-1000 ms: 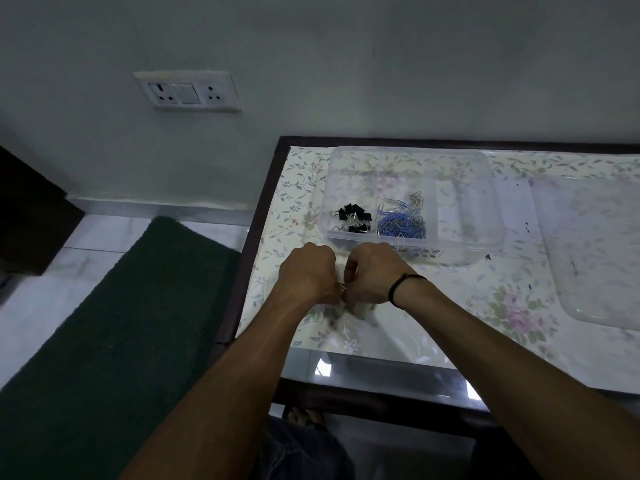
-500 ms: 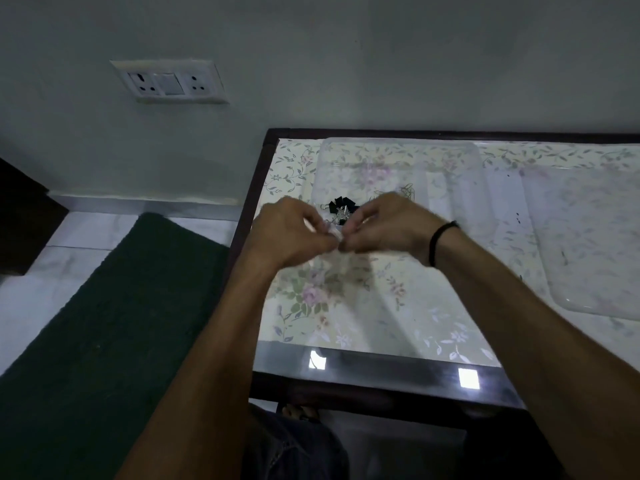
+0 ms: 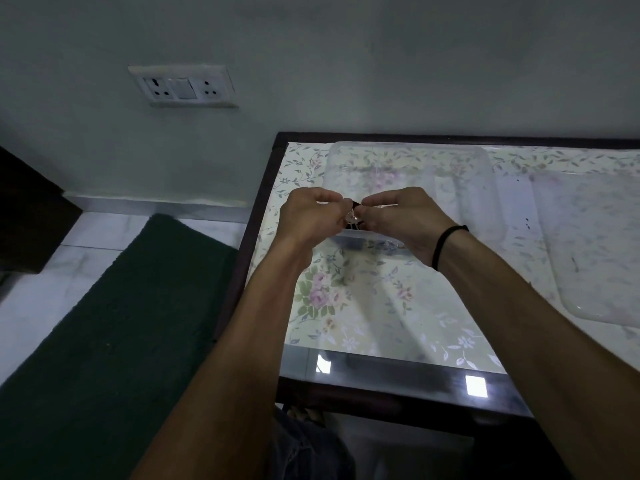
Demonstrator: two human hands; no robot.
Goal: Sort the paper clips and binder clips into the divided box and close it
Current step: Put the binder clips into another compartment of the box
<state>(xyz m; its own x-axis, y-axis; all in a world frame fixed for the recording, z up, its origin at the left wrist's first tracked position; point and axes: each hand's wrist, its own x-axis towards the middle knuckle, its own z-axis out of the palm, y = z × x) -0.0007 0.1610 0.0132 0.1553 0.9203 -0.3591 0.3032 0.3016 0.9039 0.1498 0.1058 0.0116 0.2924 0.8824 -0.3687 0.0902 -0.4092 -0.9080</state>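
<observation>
The divided box (image 3: 481,188) sits open on the tabletop (image 3: 381,306). Above its near-left corner my left hand (image 3: 308,216) and right hand (image 3: 401,220) pinch small wire clips (image 3: 352,213) between curled fingers: light, springy, slippery, I judge; best held by the loops.

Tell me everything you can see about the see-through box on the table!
The box looks like clear plastic, rectangular with rounded corners and thin walls splitting it into sections. It sits open, flat on the flowery table near the wall. The left hand and right hand are in front of its near side, hiding most of what's inside. Touching can't be told.
</observation>
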